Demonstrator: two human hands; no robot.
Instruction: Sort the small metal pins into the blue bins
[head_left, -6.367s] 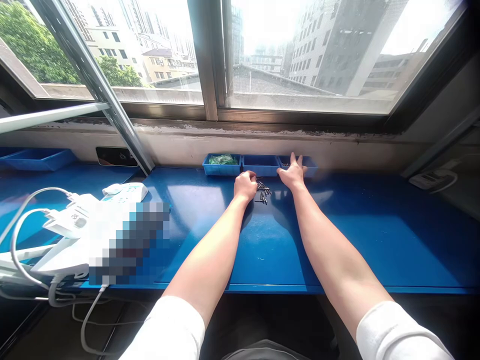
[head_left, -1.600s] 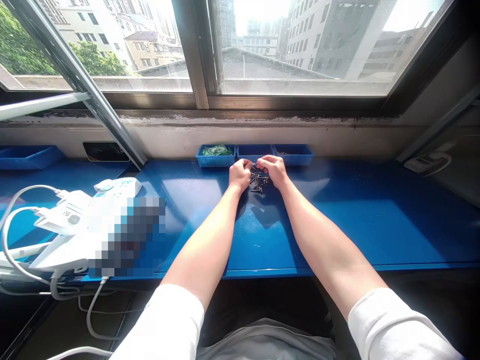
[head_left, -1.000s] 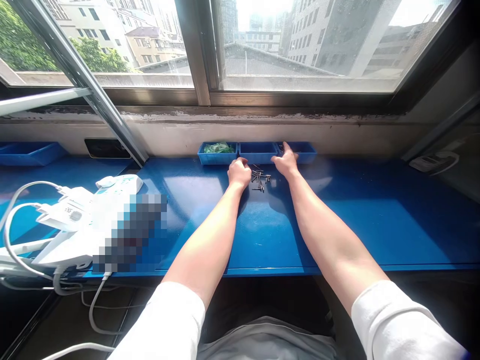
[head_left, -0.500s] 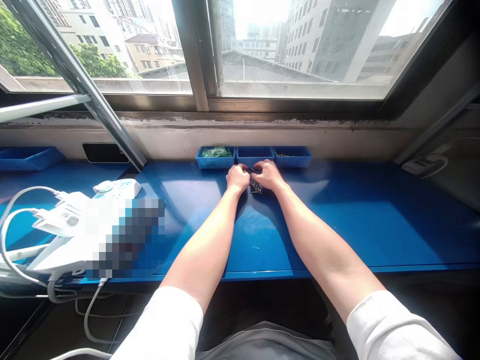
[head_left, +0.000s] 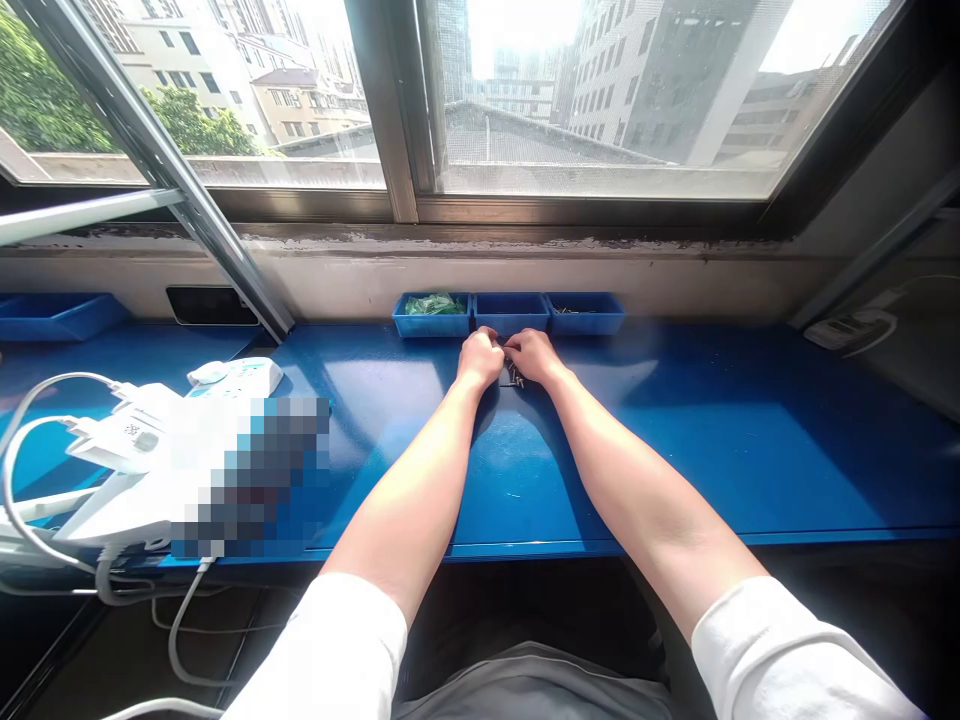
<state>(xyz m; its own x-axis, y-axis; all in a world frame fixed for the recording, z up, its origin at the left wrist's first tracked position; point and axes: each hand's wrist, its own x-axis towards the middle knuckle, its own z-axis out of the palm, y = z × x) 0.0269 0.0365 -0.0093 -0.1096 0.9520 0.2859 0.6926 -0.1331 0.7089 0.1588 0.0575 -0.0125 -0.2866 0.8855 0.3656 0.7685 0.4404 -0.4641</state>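
Note:
My left hand and my right hand are close together over the blue table, just in front of the middle blue bin. The fingers of both hands are curled in and nearly meet. Whatever they pinch is too small and too hidden to make out. Between and below the hands lies a small pile of thin metal screws or nails, partly covered by the fingers. To the left of the middle bin stands a bin with green plastic bags; the bin on the right holds some small thin pieces.
On the left, a white power strip with plugs and cables lies beside a pixelated dark area. A dark phone-like slab leans near a metal post. Another blue tray sits far left. A white adapter lies far right.
My hands have drawn closer together, and the right hand's fingers have curled in from a wider spread. Less of the small metal pile shows between them.

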